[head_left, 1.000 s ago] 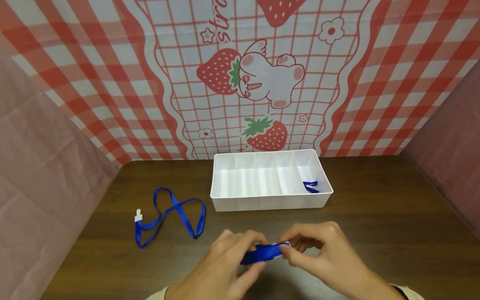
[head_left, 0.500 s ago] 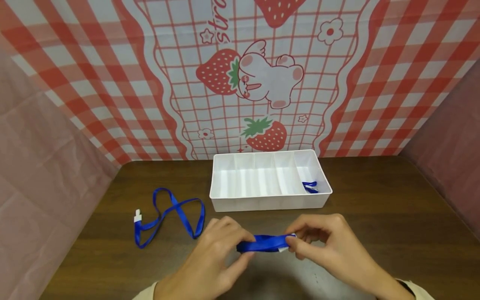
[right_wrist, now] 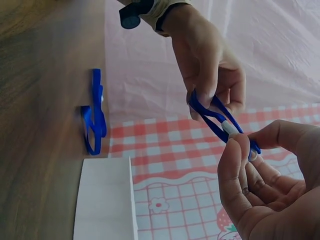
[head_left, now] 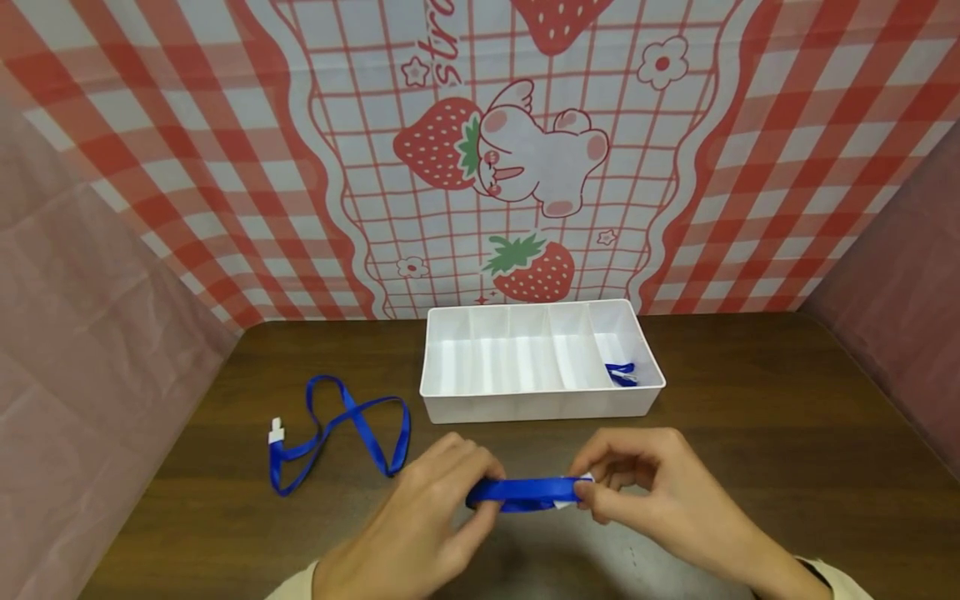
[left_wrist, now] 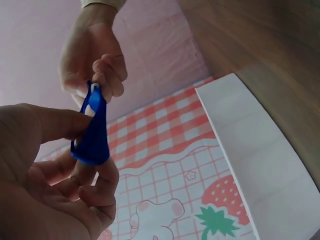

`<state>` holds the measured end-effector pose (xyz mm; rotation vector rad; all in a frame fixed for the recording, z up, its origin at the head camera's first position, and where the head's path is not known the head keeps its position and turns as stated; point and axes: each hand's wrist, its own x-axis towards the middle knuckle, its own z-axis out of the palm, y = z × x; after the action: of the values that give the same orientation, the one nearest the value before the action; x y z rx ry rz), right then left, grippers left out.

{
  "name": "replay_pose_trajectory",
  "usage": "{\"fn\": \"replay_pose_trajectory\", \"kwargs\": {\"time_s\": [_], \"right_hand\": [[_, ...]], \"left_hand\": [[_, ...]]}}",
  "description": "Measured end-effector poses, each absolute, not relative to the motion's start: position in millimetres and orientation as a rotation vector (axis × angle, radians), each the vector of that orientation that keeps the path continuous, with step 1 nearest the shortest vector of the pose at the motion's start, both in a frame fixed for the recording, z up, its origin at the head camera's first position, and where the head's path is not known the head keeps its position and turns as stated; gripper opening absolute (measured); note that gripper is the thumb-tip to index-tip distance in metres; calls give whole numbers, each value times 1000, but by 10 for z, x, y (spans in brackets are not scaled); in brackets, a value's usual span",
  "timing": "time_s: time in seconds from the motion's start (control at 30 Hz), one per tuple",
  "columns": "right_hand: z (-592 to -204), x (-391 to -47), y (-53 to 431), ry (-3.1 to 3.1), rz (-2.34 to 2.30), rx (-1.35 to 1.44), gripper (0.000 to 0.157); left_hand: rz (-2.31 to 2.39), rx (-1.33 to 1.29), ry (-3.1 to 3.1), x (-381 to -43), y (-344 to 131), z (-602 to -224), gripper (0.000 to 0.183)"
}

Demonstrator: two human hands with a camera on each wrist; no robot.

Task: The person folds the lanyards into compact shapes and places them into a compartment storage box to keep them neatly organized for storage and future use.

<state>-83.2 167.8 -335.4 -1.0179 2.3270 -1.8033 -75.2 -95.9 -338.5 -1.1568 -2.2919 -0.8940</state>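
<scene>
Both hands hold a folded blue lanyard (head_left: 532, 490) in front of the white box in the head view. The left hand (head_left: 427, 508) grips its looped left end between thumb and fingers. At the other end the right hand (head_left: 652, 492) pinches the strap together with a white clip (right_wrist: 229, 128). In the right wrist view the strap (right_wrist: 215, 131) forms a flat, narrow loop stretched between the two hands. The left wrist view shows the loop (left_wrist: 95, 137) end-on, with the left thumb and fingers on either side of it.
A second blue lanyard (head_left: 365, 429) with a white clip (head_left: 277, 431) lies loosely spread at the left of the brown table (head_left: 757, 400). Behind the hands stands a white divided box (head_left: 536, 407); a folded blue lanyard (head_left: 622, 374) sits in its rightmost compartment. A strawberry-patterned cloth (head_left: 555, 167) hangs behind.
The left hand has moved left and the right hand slightly right and away from the body, so the folded lanyard is drawn out longer between them. The box and the loose lanyard have not moved.
</scene>
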Motion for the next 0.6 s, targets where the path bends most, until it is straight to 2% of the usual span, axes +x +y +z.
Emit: {"fn": "replay_pose_trajectory", "kwargs": {"time_s": [0.6], "right_hand": [[-3428,-796,1594,2299,-1815,-1037,26]], "left_hand": [[-913,-1037,-2285,-720,-860,-3510,27]]}}
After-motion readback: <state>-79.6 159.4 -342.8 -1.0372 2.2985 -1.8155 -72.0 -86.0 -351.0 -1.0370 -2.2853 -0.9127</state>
